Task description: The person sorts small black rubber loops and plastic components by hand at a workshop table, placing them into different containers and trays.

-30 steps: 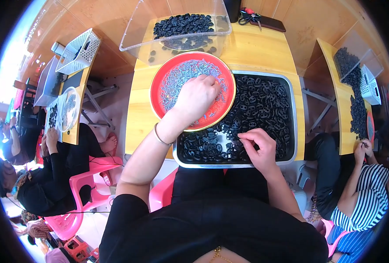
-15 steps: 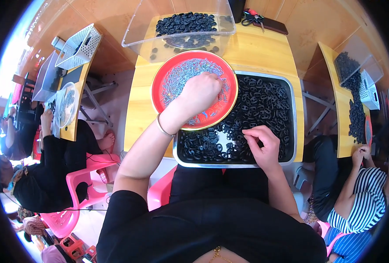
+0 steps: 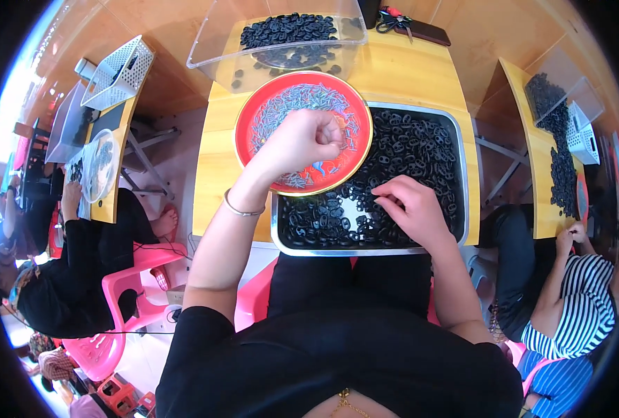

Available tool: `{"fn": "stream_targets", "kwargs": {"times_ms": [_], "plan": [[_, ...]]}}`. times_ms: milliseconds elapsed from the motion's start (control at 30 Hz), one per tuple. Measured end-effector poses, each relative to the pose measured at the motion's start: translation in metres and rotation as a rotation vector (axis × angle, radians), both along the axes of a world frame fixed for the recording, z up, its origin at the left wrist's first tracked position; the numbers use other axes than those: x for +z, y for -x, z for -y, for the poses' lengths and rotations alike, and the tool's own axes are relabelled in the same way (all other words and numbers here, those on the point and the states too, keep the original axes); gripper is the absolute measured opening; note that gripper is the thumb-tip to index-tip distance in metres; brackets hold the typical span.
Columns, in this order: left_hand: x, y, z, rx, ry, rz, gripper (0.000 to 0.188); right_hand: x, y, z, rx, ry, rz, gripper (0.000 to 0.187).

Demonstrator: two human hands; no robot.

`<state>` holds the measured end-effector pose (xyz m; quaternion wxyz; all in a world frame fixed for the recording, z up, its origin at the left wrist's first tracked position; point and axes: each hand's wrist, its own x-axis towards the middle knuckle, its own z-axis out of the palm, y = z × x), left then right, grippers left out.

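My left hand (image 3: 307, 143) is closed, fingers curled together, above a round red dish (image 3: 353, 159) with a gold rim. Small slim grey metal pieces (image 3: 297, 102) lie scattered in the dish. Over the right part of a steel tray (image 3: 464, 202), my right hand (image 3: 415, 207) holds thumb and forefinger pinched. Anything in either hand is too small or hidden to make out. Many small black oval pieces (image 3: 417, 150), some showing two holes, fill the tray; a patch of its bare bottom shows left of my right fingertips. The dish overlaps the tray's upper left corner.
Behind the dish, a clear plastic bin (image 3: 208, 59) holds more black pieces. Scissors (image 3: 393, 22) and a dark flat case (image 3: 431, 32) lie at the table's far edge. People work at side tables (image 3: 525, 122) left and right. Pink chairs (image 3: 142, 272) stand at the left.
My left hand has shifted slightly left over the dish, its fist turned more to the side. My right hand is a little further left relative to the tray. The whole view has moved slightly.
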<state>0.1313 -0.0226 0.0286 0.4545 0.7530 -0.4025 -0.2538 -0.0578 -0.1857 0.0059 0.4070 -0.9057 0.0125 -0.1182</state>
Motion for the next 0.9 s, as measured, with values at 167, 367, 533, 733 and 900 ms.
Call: {"fn": "stream_targets", "kwargs": {"times_ms": [167, 367, 533, 733, 900], "plan": [[-0.004, 0.010, -0.024, 0.012, 0.233, -0.531, 0.006, -0.008, -0.014, -0.012, 0.133, 0.291, -0.035, 0.007], [-0.004, 0.038, -0.052, 0.070, 0.395, -0.765, 0.007, -0.012, -0.020, -0.021, 0.179, 0.458, -0.156, 0.012], [-0.007, 0.085, -0.061, 0.035, 0.428, -0.865, 0.013, -0.012, -0.019, -0.020, 0.197, 0.460, -0.203, 0.014], [-0.030, 0.120, -0.055, 0.061, 0.434, -0.993, 0.010, -0.016, -0.018, -0.023, 0.193, 0.432, -0.216, 0.013], [-0.039, 0.129, -0.046, 0.203, 0.398, -0.924, 0.012, -0.022, -0.018, -0.026, 0.180, 0.484, -0.197, 0.013]]}}
